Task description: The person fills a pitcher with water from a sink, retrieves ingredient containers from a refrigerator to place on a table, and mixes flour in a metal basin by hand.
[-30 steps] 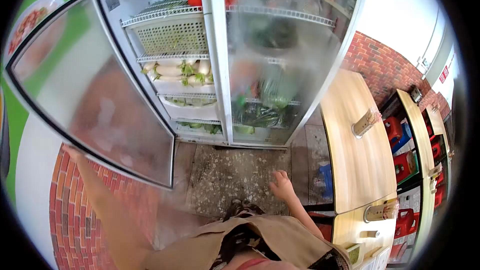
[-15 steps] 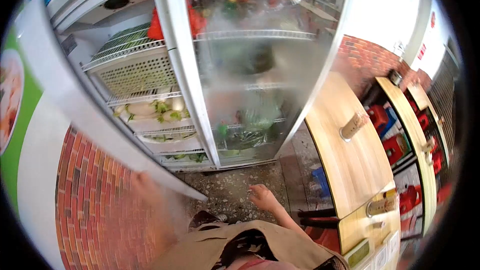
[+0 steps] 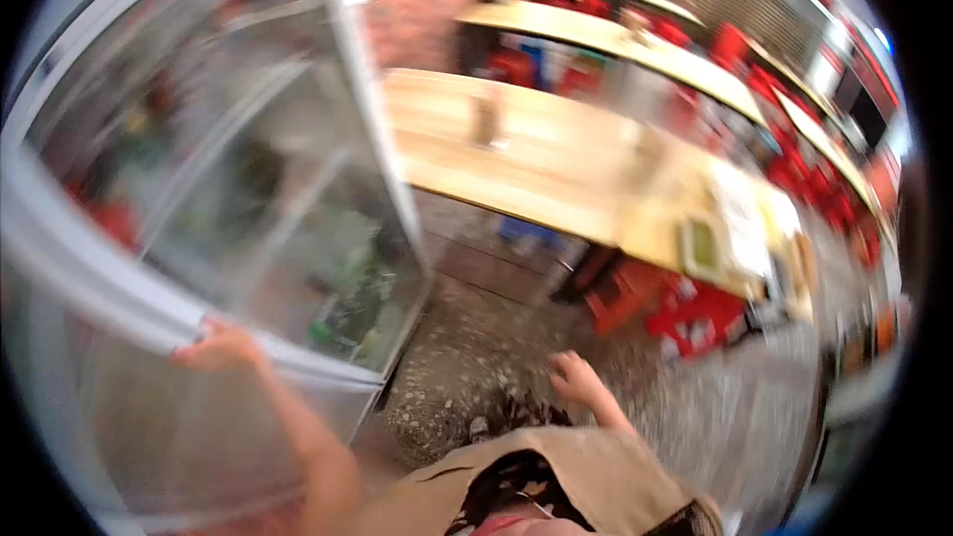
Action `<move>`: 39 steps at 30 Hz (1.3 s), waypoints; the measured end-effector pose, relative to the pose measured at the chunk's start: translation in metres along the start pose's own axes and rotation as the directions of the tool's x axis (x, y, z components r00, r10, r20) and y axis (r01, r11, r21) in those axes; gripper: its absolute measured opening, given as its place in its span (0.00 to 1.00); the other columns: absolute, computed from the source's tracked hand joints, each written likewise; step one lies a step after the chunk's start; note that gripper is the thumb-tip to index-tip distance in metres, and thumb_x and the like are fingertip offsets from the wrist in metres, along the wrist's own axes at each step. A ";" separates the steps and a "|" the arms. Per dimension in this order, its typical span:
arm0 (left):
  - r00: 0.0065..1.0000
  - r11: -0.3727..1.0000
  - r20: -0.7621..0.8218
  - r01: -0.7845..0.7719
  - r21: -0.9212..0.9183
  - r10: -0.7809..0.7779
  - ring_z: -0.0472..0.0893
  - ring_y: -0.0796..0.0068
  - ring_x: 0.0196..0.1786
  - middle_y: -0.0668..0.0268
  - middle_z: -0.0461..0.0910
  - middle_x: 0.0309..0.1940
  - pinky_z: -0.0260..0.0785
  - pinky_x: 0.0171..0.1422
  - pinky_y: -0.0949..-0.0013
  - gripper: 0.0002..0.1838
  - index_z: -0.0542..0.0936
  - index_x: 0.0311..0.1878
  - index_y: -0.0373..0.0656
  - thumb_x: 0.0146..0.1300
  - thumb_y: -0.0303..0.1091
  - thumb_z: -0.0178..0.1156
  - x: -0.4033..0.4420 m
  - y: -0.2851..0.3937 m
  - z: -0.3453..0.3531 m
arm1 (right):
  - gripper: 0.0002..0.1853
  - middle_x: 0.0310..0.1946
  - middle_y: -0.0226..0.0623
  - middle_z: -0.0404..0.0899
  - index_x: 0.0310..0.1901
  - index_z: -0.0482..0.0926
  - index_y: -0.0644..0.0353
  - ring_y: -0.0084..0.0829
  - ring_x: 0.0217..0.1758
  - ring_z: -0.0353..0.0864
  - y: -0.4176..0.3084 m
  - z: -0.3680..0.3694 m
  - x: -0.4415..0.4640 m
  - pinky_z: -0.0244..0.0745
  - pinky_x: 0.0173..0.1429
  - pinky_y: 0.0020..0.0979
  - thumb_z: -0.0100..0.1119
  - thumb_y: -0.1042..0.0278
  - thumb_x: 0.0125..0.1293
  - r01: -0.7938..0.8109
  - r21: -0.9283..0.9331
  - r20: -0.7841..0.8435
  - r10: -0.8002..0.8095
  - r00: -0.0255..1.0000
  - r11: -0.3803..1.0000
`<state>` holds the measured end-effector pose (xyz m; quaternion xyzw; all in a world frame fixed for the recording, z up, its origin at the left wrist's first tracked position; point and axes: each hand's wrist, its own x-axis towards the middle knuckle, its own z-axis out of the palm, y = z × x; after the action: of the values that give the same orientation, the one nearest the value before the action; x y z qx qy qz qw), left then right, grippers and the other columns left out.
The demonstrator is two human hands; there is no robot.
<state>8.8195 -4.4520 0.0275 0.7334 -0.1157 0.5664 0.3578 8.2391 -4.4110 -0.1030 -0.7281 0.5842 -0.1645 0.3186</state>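
Along the edge of the left fridge door (image 3: 149,407), my left hand (image 3: 223,345) has its fingers wrapped over the frame. That door lies near the fridge front, and whether it is fully closed cannot be told. Behind fogged glass, the right fridge door (image 3: 248,169) shows blurred shelves with green and red items. My right hand (image 3: 576,377) hangs over the speckled floor, its fingers curled and blurred; nothing can be made out in it.
A wooden table (image 3: 536,164) with a holder (image 3: 485,121) stands right of the fridge. A green tray (image 3: 699,246) lies on its near part, above a red stool (image 3: 695,318). More tables stand beyond.
The left door has swung inward toward the fridge with my left hand on its edge. The view has turned right, bringing more tables and stools into sight.
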 end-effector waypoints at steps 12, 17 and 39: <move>0.878 0.845 0.116 -0.401 -0.353 0.465 0.72 0.44 0.40 0.45 0.70 0.43 0.64 0.42 0.44 0.30 0.65 0.54 0.31 0.57 0.46 0.59 -0.131 0.185 -0.181 | 0.21 0.52 0.47 0.70 0.53 0.72 0.58 0.46 0.55 0.71 0.129 -0.076 -0.183 0.69 0.57 0.39 0.51 0.66 0.56 -0.493 0.181 -0.320 0.525 0.789 0.851; 0.495 0.100 0.172 0.168 -0.981 0.852 0.51 0.44 0.69 0.41 0.52 0.66 0.41 0.70 0.46 0.35 0.54 0.68 0.34 0.62 0.39 0.55 -0.312 0.351 -0.512 | 0.22 0.52 0.46 0.69 0.54 0.71 0.58 0.47 0.56 0.70 0.211 -0.124 -0.284 0.68 0.58 0.39 0.53 0.67 0.56 -0.437 0.341 -0.436 0.552 0.711 0.832; 0.072 -0.105 -0.084 0.858 -0.503 0.994 0.62 0.54 0.65 0.52 0.58 0.64 0.55 0.67 0.57 0.27 0.62 0.63 0.37 0.61 0.28 0.54 -0.558 0.725 -1.194 | 0.17 0.47 0.34 0.75 0.52 0.74 0.58 0.25 0.43 0.77 0.691 -0.517 -0.657 0.73 0.46 0.26 0.56 0.72 0.59 -0.285 0.730 -0.623 0.777 0.095 0.621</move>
<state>7.3246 -4.3207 -0.0749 0.2082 -0.8075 -0.3912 0.3892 7.2347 -4.0030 -0.0849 -0.1329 0.8278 -0.5314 0.1213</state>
